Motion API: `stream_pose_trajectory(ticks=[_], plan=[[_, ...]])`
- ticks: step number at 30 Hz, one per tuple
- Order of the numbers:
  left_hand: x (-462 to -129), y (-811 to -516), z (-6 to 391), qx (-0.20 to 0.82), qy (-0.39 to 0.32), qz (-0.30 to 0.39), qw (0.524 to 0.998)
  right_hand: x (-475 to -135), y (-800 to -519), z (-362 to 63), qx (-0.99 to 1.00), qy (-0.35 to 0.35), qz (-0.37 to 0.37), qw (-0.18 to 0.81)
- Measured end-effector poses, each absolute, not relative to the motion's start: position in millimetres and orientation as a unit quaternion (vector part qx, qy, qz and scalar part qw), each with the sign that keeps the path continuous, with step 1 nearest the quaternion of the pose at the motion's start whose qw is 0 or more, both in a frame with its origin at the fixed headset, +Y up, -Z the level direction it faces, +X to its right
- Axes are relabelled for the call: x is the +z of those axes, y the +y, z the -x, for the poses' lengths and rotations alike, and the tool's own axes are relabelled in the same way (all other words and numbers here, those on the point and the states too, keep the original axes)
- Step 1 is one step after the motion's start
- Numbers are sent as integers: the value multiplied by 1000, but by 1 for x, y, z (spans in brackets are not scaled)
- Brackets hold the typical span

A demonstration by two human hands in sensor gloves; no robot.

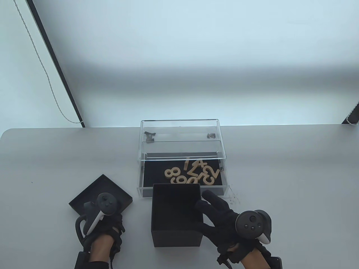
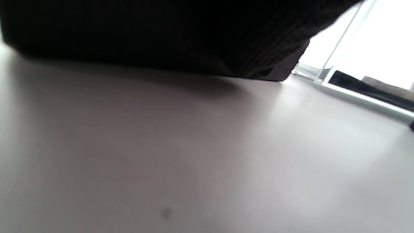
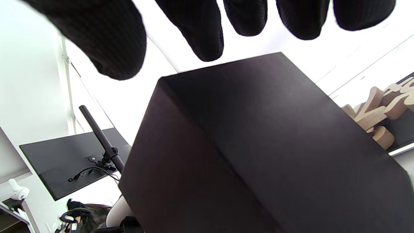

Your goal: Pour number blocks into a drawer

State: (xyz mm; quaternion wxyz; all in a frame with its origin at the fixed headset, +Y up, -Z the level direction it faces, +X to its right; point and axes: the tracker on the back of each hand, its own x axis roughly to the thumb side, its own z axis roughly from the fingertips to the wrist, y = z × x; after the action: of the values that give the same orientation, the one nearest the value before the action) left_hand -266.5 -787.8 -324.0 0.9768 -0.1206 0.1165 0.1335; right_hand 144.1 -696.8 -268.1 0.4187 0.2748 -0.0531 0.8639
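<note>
A clear acrylic case [image 1: 179, 131] stands mid-table with its black-lined drawer [image 1: 139, 190] pulled out toward me. Several wooden number blocks [image 1: 193, 173] lie in the drawer and also show in the right wrist view [image 3: 378, 113]. A black box [image 1: 176, 213] stands on the table just in front of the drawer; I cannot tell whether anything is inside. My right hand [image 1: 203, 200] is at the box's right side with its fingers spread, and in the right wrist view [image 3: 161, 38] they hang apart from the box [image 3: 258, 145]. My left hand [image 1: 112, 224] rests at the near edge of the black lid [image 1: 92, 193], its fingers hidden.
Small dark specks [image 1: 232, 197] lie on the table right of the drawer. A beaded cord [image 1: 42, 64] and a black bar [image 1: 56, 64] hang behind the table's far left. The drawer's corner [image 2: 355, 94] shows in the left wrist view. A monitor [image 3: 64, 161] stands off the table.
</note>
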Motion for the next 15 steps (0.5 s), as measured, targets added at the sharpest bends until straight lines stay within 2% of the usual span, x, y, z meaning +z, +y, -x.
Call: stream_pose_trajectory(ticks=[7,15], plan=[[-325,-783,265,119,109,92,983,-274,-704,-151,867,-40,-250,428],[-320,-756,263,187,89,24,978,-278,-710,-155,869,-26,-233,436]])
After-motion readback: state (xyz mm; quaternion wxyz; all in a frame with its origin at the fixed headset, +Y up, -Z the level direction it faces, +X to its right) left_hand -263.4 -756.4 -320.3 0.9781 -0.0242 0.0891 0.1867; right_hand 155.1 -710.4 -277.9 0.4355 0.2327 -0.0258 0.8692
